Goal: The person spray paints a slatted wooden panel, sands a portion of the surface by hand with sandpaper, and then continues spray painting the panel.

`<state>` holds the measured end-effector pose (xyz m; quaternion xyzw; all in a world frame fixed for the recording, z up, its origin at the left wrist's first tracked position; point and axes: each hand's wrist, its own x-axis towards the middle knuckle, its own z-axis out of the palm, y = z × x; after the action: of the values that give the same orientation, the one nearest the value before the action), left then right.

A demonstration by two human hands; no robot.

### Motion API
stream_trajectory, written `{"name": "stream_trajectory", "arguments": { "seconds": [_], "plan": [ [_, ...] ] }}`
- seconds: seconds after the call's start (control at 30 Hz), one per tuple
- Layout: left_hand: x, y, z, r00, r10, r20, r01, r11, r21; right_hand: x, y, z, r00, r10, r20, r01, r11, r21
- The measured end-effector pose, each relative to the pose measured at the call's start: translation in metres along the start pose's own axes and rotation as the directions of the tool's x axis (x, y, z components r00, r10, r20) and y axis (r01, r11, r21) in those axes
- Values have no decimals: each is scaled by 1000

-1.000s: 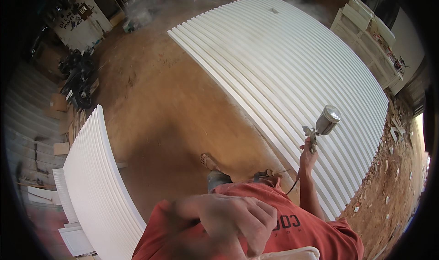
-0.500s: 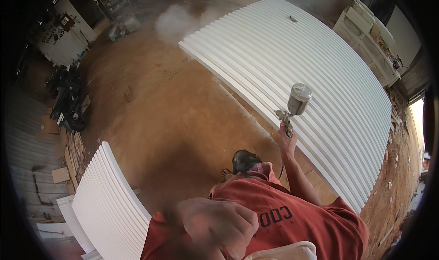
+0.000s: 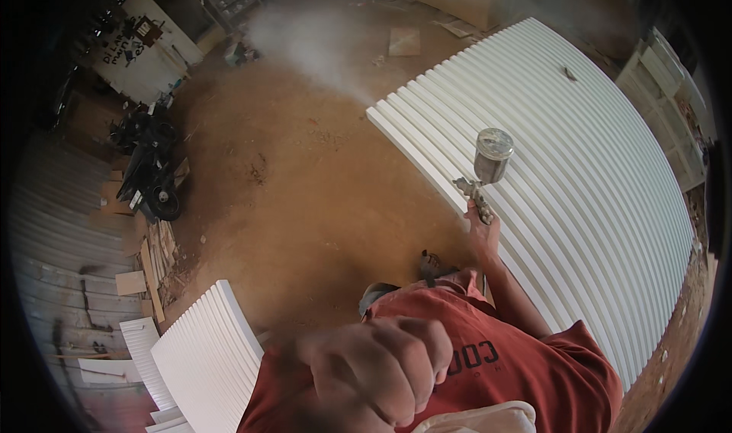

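Observation:
My right hand (image 3: pixel 483 233) is closed around the grip of a spray gun (image 3: pixel 474 195) with a round metal paint cup (image 3: pixel 494 155) on top. The gun is over the near edge of a wide white ribbed panel (image 3: pixel 564 158), like slats laid side by side. Pale mist (image 3: pixel 313 52) hangs past the panel's far left corner. Close to the camera, my left hand (image 3: pixel 385 368) is curled into a fist before my red shirt (image 3: pixel 526 357). Whatever its fingers hold, if anything, is hidden.
Another stack of white ribbed pieces (image 3: pixel 210 349) lies at the lower left. A dark motorbike (image 3: pixel 149 166) stands at the left beside cardboard and boards (image 3: pixel 152 265). A pale shelf-like frame (image 3: pixel 659 105) stands at the far right. Between the panels runs a brown dirt floor (image 3: pixel 305 189).
The view has shifted, so the big panel sits farther right in the picture. The mist by its far left corner looks larger and denser. My right hand still grips the spray gun.

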<state>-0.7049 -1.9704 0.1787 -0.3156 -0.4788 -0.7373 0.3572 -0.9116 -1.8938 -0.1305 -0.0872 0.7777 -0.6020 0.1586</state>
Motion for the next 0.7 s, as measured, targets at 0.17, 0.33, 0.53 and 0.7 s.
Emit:
{"name": "stream_trajectory", "arguments": {
  "seconds": [0.17, 0.33, 0.53, 0.7],
  "plan": [
    [53, -30, -77, 943, 247, -224, -187, 947, 260, 35, 8, 20, 999, -27, -34, 27, 1000, 8],
    [103, -92, -153, 968, 199, -150, -129, 916, 380, 46, -3, 48, 997, -52, -51, 56, 996, 63],
    [111, -125, -196, 994, -106, 29, 106, 994, 15, 21, 28, 71, 913, 152, -379, -97, 982, 161],
    [111, -118, -247, 976, -182, 117, 199, 968, -154, 29, 35, 99, 741, 238, -629, -183, 971, 151]
  ]
}}
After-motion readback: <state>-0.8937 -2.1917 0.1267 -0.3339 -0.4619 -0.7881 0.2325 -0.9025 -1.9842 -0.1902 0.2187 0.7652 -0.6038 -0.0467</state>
